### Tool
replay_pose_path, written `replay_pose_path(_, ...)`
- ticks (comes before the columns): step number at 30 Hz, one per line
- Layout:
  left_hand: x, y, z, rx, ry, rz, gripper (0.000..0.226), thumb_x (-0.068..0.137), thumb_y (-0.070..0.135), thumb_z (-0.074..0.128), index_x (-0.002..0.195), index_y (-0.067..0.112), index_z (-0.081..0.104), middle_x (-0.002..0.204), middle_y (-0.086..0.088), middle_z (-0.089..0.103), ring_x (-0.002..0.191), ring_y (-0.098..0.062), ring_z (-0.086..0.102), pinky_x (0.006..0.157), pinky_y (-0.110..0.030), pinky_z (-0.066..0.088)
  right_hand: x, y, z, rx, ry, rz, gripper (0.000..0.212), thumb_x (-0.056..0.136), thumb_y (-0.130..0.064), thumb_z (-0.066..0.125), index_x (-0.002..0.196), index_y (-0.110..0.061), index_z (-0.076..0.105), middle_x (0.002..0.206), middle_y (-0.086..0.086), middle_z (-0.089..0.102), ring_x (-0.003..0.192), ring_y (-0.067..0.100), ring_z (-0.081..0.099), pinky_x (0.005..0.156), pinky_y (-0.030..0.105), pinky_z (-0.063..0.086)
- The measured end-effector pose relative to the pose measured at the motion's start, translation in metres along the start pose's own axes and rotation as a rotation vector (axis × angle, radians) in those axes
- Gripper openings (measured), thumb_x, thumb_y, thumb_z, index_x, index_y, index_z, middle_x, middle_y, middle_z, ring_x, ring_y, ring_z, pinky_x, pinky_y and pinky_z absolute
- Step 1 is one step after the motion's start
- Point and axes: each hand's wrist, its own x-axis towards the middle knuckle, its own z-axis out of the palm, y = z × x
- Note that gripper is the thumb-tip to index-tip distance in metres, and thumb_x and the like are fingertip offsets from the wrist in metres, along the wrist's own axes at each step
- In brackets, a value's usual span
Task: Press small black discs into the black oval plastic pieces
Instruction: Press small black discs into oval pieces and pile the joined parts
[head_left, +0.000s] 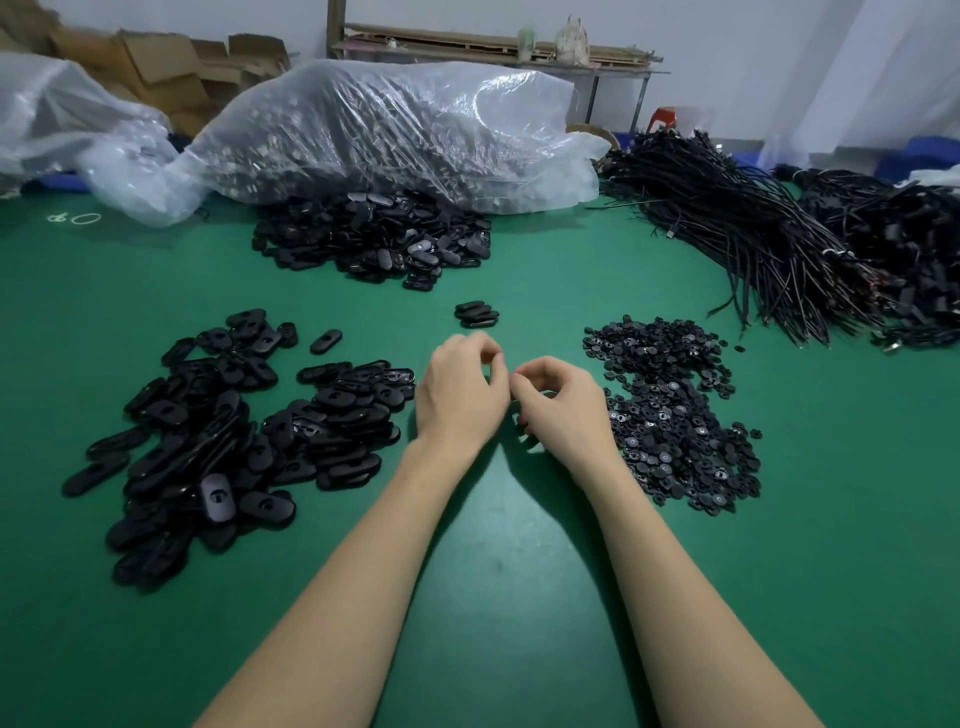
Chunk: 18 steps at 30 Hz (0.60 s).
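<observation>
**A:** What are the hands doing?

**B:** The left hand (460, 389) and right hand (563, 405) are meeting at the middle of the green table (493, 545), fingers curled, tips nearly touching. Something dark is showing under the right hand; I cannot tell whether either hand is pinching a part.

**A:** Where are the parts lying?

**B:** At three o'clock from the hands, just beside the right hand, a loose heap of small black discs (670, 410) is spreading, round and flat, some with pale centres. At nine o'clock, a heap of black oval plastic pieces (234, 431) is lying, smooth and matte. At twelve o'clock, a few ovals (476, 314) are sitting apart in a little stack.

**A:** Any containers?

**B:** Farther at twelve o'clock, a crinkled clear plastic bag (395, 135) is bulging with dark parts, and more ovals (374, 239) are spilling from its mouth. At two o'clock, bundled black cords (737, 218) are lying in long sheaves.
</observation>
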Motion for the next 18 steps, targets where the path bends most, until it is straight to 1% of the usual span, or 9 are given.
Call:
replay_pose_path(2,-0.014,-0.005,-0.004,0.015,-0.099,0.053,0.015,0.096,0.027,0.058,0.101,0.020,0.070,0.105,-0.001,0.068,0.103,-0.023,0.057,0.083,-0.035,0.046,-0.001,-0.001,-0.001,0.014,0.039,0.004,0.009,0.090,-0.021,0.065,0.084,-0.022,0.072,0.078,-0.004,0.073,0.064,0.018,0.070,0.073,0.043,0.061)
replay_pose_path(4,-0.024,-0.008,-0.010,0.021,-0.151,0.108,0.015,0.095,0.028,0.059,0.104,0.021,0.070,0.111,0.001,0.067,0.109,-0.020,0.053,0.088,-0.034,0.043,-0.001,-0.002,-0.002,0.054,0.065,0.020,0.010,0.090,-0.017,0.064,0.084,-0.020,0.071,0.077,-0.003,0.072,0.052,0.012,0.066,0.065,0.037,0.061)
replay_pose_path(5,-0.028,-0.009,-0.012,0.026,-0.165,0.132,0.017,0.095,0.028,0.059,0.108,0.022,0.069,0.114,0.003,0.066,0.111,-0.019,0.051,0.090,-0.033,0.042,-0.002,-0.003,-0.002,0.060,0.068,0.023,0.010,0.091,-0.016,0.064,0.085,-0.020,0.071,0.078,-0.002,0.072,0.050,0.012,0.065,0.064,0.036,0.060)
replay_pose_path(8,-0.034,-0.005,-0.014,0.063,-0.188,0.175,0.024,0.095,0.029,0.059,0.116,0.021,0.065,0.120,0.002,0.063,0.116,-0.021,0.049,0.096,-0.035,0.041,0.000,-0.007,0.000,0.024,0.068,-0.001,0.008,0.091,-0.020,0.066,0.086,-0.021,0.072,0.083,-0.002,0.073,0.062,0.014,0.065,0.071,0.034,0.057)
replay_pose_path(9,-0.034,-0.004,-0.014,0.076,-0.189,0.180,0.025,0.095,0.029,0.058,0.118,0.019,0.064,0.121,0.001,0.063,0.116,-0.022,0.049,0.097,-0.036,0.041,0.002,-0.010,0.000,0.005,0.072,-0.018,0.008,0.091,-0.021,0.067,0.086,-0.022,0.073,0.081,-0.004,0.072,0.065,0.010,0.065,0.072,0.031,0.054)
replay_pose_path(11,-0.032,-0.003,-0.016,0.099,-0.198,0.183,0.027,0.095,0.028,0.058,0.119,0.016,0.062,0.120,-0.002,0.061,0.115,-0.025,0.048,0.096,-0.038,0.041,0.006,-0.020,0.003,-0.026,0.076,-0.060,0.009,0.091,-0.024,0.067,0.084,-0.026,0.072,0.071,-0.008,0.069,0.061,-0.002,0.059,0.067,0.024,0.046)
replay_pose_path(13,-0.032,-0.003,-0.018,0.123,-0.194,0.169,0.028,0.095,0.027,0.058,0.118,0.012,0.061,0.117,-0.006,0.061,0.114,-0.028,0.049,0.093,-0.039,0.042,0.009,-0.033,0.008,-0.049,0.048,-0.098,0.009,0.091,-0.026,0.067,0.084,-0.028,0.072,0.067,-0.011,0.067,0.060,-0.003,0.058,0.065,0.022,0.045)
replay_pose_path(16,-0.032,0.001,-0.018,0.105,-0.213,0.073,0.033,0.094,0.028,0.056,0.121,0.008,0.058,0.114,-0.012,0.061,0.109,-0.032,0.055,0.086,-0.041,0.049,0.014,-0.057,0.020,-0.235,-0.069,-0.179,0.010,0.090,-0.028,0.065,0.089,-0.032,0.073,0.080,-0.016,0.070,0.080,0.006,0.066,0.071,0.026,0.052)
replay_pose_path(18,-0.031,0.002,-0.017,0.219,-0.233,0.076,0.038,0.097,0.029,0.047,0.130,0.010,0.053,0.123,-0.013,0.060,0.112,-0.032,0.057,0.088,-0.040,0.051,0.020,-0.071,0.031,-0.420,-0.211,-0.190,0.013,0.090,-0.027,0.064,0.096,-0.030,0.076,0.093,-0.011,0.072,0.093,0.014,0.067,0.078,0.030,0.055)
